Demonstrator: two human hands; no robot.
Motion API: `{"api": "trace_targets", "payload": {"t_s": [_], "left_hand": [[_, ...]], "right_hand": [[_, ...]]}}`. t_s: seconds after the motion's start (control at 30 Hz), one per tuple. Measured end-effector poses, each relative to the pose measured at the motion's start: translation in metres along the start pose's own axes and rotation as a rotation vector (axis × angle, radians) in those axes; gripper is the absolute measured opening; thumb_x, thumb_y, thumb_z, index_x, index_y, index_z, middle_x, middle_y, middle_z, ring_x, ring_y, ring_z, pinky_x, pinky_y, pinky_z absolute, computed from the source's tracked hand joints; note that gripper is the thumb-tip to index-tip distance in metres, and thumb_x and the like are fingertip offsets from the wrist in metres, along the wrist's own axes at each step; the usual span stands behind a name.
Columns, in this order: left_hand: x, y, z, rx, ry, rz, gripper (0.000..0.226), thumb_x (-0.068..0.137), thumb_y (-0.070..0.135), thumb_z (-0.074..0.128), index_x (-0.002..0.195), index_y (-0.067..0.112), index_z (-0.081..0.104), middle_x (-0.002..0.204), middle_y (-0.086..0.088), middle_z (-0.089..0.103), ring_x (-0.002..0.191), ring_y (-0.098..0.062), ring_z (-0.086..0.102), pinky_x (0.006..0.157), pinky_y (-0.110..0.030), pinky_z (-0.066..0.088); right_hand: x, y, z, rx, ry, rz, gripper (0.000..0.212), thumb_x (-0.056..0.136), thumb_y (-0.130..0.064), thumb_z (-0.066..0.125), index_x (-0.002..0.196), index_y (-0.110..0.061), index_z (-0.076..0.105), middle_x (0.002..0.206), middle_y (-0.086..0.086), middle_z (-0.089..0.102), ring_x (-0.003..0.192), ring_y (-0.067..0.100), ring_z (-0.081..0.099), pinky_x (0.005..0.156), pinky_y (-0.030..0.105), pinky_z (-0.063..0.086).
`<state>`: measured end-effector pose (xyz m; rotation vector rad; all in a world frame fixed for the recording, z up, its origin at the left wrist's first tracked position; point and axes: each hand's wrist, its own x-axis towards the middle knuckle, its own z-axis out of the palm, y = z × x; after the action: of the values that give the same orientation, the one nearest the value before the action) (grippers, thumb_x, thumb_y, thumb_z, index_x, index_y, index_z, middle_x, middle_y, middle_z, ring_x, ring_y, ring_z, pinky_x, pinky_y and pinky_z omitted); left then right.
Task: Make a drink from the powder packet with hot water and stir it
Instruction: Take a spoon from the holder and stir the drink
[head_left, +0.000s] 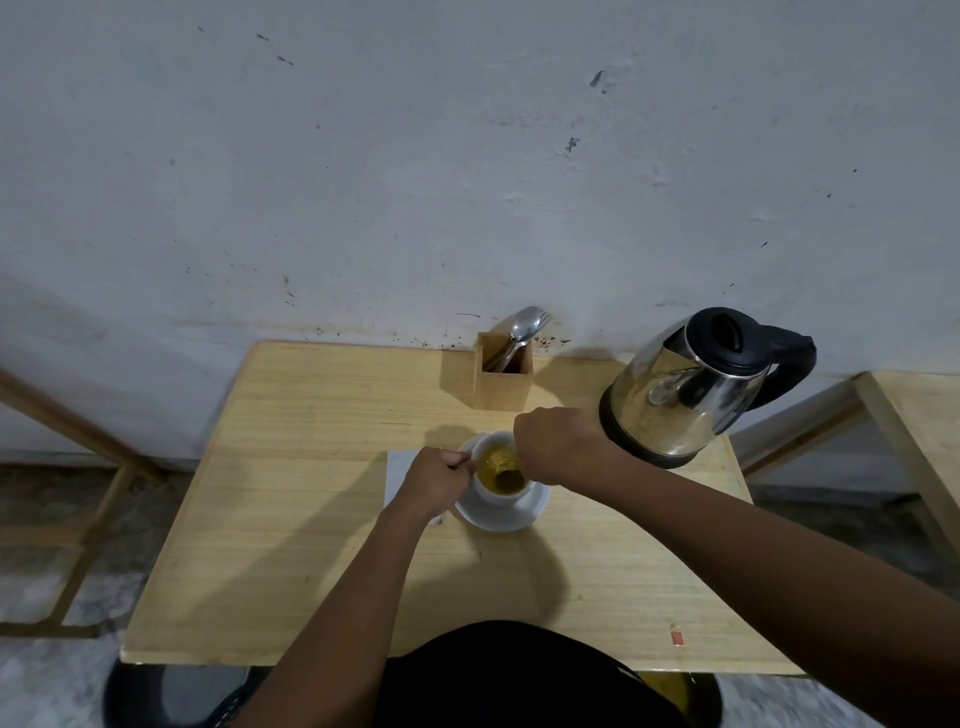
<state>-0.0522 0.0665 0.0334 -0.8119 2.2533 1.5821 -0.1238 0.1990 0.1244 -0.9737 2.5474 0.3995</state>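
A white cup (493, 493) stands on a white saucer (511, 514) in the middle of the wooden table (311, 519). It holds a yellow-green drink (496, 467). My left hand (439, 478) grips the cup's left side at the rim or handle. My right hand (558, 447) is closed just above the cup's right rim, holding a spoon (506, 475) whose bowl dips into the drink. A white packet or paper (400, 467) lies flat under my left hand, mostly hidden.
A steel electric kettle (685, 395) with a black lid and handle stands at the back right. A wooden holder (504, 371) with spoons and a fork sits at the back by the wall. Another wooden table (914, 415) is at the right.
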Motion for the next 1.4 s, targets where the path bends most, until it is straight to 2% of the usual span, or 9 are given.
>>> {"api": "trace_targets", "payload": {"t_s": [0.1,0.2,0.3,0.53,0.67,0.73,0.83,1.1,1.4], "left_hand": [[-0.001,0.001,0.000,-0.004,0.004,-0.001,0.030,0.092,0.019,0.056,0.119,0.008,0.064,0.110,-0.020,0.070,0.108,-0.041,0.061,0.088,-0.048,0.052],[-0.002,0.000,0.000,0.007,-0.003,0.016,0.030,0.092,0.019,0.055,0.118,0.008,0.065,0.105,-0.019,0.071,0.097,-0.040,0.065,0.067,-0.039,0.048],[-0.002,0.000,-0.001,0.023,0.003,0.028,0.028,0.092,0.019,0.055,0.115,0.008,0.067,0.091,-0.012,0.068,0.069,-0.019,0.059,0.059,-0.026,0.042],[-0.002,-0.001,-0.002,0.029,0.003,0.027,0.032,0.092,0.023,0.057,0.120,0.009,0.064,0.114,-0.011,0.069,0.096,-0.024,0.064,0.077,-0.030,0.048],[-0.006,0.002,-0.003,0.031,0.009,0.035,0.033,0.093,0.022,0.055,0.121,0.008,0.063,0.111,-0.018,0.070,0.096,-0.035,0.066,0.070,-0.030,0.049],[-0.007,0.004,-0.004,0.042,0.017,0.038,0.033,0.094,0.022,0.055,0.122,0.008,0.062,0.109,-0.023,0.070,0.078,-0.025,0.067,0.051,-0.020,0.041],[-0.004,0.002,-0.003,0.052,0.022,0.039,0.033,0.093,0.023,0.055,0.121,0.007,0.064,0.092,-0.020,0.073,0.048,-0.003,0.043,0.040,-0.014,0.030],[0.001,-0.002,-0.003,0.039,0.010,-0.003,0.029,0.092,0.023,0.057,0.115,0.008,0.067,0.059,-0.001,0.059,0.048,-0.012,0.047,0.050,-0.023,0.038],[0.006,-0.004,-0.001,0.062,0.008,0.007,0.032,0.092,0.023,0.057,0.118,0.008,0.065,0.082,-0.013,0.067,0.053,-0.017,0.052,0.057,-0.029,0.044]], "right_hand": [[0.003,-0.004,0.003,0.077,0.043,0.014,0.022,0.093,-0.027,0.056,0.108,-0.011,0.058,0.083,0.002,0.055,0.072,0.019,0.053,0.061,0.030,0.041],[0.002,-0.005,0.008,0.018,0.104,0.044,0.016,0.096,-0.018,0.050,0.107,-0.011,0.060,0.093,0.006,0.064,0.071,0.020,0.052,0.061,0.031,0.041],[-0.003,-0.001,0.009,-0.019,0.102,0.053,0.016,0.096,-0.013,0.048,0.105,-0.010,0.060,0.096,0.006,0.066,0.071,0.020,0.051,0.062,0.030,0.041],[-0.019,0.011,0.024,0.067,0.136,0.116,0.017,0.097,-0.021,0.046,0.094,-0.014,0.062,0.073,-0.002,0.053,0.061,0.017,0.050,0.049,0.026,0.031],[-0.036,0.025,0.048,0.232,0.288,0.143,0.028,0.097,-0.036,0.044,0.103,-0.032,0.071,0.090,-0.005,0.072,0.073,0.017,0.064,0.054,0.026,0.042],[-0.045,0.030,0.061,0.338,0.360,0.177,0.026,0.097,-0.040,0.045,0.108,-0.037,0.068,0.093,-0.005,0.073,0.079,0.017,0.066,0.058,0.028,0.046],[-0.059,0.031,0.082,0.482,0.436,0.217,0.026,0.097,-0.040,0.048,0.116,-0.038,0.066,0.094,-0.006,0.074,0.085,0.017,0.067,0.063,0.029,0.050],[-0.071,0.020,0.117,0.591,0.679,0.341,0.021,0.091,-0.028,0.065,0.109,-0.037,0.070,0.087,-0.011,0.075,0.072,0.013,0.070,0.055,0.027,0.048],[-0.070,0.009,0.121,0.599,0.730,0.328,0.020,0.089,-0.030,0.066,0.107,-0.038,0.071,0.086,-0.013,0.075,0.069,0.012,0.069,0.052,0.025,0.046]]}}
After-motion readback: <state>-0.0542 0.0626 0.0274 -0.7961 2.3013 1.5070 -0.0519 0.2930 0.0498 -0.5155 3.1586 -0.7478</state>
